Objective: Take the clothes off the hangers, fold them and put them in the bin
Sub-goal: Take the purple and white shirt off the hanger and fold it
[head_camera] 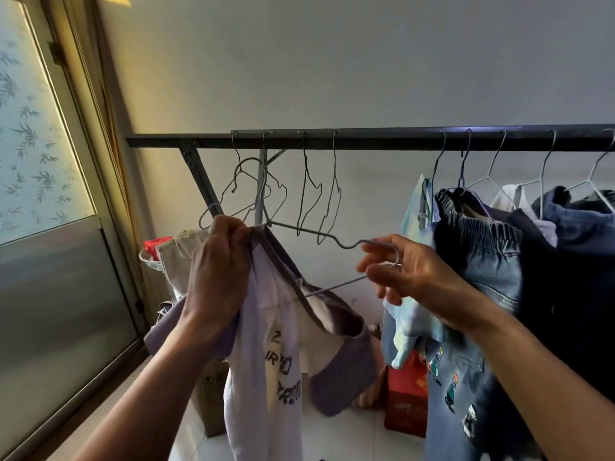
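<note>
White T-shirt [266, 377] with purple collar and sleeves and dark lettering hangs half off one wire hanger [299, 228] below the rail [366, 141]. Left hand [219, 261] pinches its collar; right hand [409, 271] curls round the hanger's end. Four empty hangers [309, 194] hang on the rail, and five more carry clothes [479, 247].

A plain pale grey wall [366, 61] fills the back of the room. On the left stands a window [30, 128] with frosted glass printed with bamboo leaves, set in a metal frame [103, 134]. Warm yellowish light falls on the wall beside it. A black rail [382, 141] runs across, braced by a diagonal strut [199, 174]. Below, on the white tiled floor [349, 437], stand a cardboard box [209, 400] and a red box [406, 404].
</note>
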`<action>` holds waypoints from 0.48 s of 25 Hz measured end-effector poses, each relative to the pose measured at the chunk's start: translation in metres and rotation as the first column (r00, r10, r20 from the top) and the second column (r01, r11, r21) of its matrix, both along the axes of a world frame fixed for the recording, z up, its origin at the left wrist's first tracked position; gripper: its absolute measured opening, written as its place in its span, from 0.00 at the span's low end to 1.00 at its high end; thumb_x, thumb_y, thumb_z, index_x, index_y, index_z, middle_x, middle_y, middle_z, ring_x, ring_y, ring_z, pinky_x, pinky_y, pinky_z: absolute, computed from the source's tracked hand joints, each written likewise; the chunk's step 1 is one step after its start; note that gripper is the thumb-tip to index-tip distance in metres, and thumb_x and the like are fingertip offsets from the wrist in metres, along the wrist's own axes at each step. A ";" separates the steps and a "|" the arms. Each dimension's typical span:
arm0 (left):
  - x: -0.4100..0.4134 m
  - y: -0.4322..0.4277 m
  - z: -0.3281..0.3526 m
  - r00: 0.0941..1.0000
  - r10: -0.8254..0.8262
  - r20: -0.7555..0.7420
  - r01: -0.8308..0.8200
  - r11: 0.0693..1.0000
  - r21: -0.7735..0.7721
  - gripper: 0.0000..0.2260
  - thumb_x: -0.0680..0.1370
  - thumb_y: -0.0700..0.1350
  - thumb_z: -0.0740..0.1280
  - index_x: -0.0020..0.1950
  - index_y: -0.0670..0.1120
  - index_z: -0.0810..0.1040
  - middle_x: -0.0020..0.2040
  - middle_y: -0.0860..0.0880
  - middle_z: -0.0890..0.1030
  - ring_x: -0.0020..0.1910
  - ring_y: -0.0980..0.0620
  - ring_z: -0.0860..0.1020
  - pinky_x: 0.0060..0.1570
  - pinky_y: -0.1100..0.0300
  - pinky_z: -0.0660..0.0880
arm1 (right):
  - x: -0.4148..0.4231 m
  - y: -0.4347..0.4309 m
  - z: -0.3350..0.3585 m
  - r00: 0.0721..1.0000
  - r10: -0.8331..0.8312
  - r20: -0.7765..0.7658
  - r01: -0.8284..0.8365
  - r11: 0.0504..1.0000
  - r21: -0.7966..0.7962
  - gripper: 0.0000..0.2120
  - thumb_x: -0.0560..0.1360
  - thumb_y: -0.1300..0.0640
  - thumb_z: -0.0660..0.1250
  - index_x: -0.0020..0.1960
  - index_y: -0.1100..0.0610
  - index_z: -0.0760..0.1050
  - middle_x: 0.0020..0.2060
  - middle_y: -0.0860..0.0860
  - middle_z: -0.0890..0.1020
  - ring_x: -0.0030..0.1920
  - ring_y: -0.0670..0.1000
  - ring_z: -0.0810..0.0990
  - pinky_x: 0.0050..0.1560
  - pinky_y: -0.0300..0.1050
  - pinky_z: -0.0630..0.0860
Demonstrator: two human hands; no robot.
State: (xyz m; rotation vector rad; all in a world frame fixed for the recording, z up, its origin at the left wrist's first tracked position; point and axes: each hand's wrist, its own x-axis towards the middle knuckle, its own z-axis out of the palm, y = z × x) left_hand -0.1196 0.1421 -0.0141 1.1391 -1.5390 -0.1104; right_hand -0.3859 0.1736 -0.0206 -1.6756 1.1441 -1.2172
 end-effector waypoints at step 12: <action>-0.002 -0.023 -0.020 0.971 -0.074 -0.227 0.090 0.994 0.064 0.08 0.83 0.44 0.59 0.45 0.50 0.73 0.38 0.52 0.76 0.38 0.53 0.75 0.41 0.51 0.73 | -0.025 0.011 0.037 0.812 -0.236 0.534 0.374 0.913 -0.165 0.19 0.74 0.65 0.58 0.26 0.55 0.62 0.22 0.51 0.66 0.25 0.49 0.56 0.22 0.36 0.49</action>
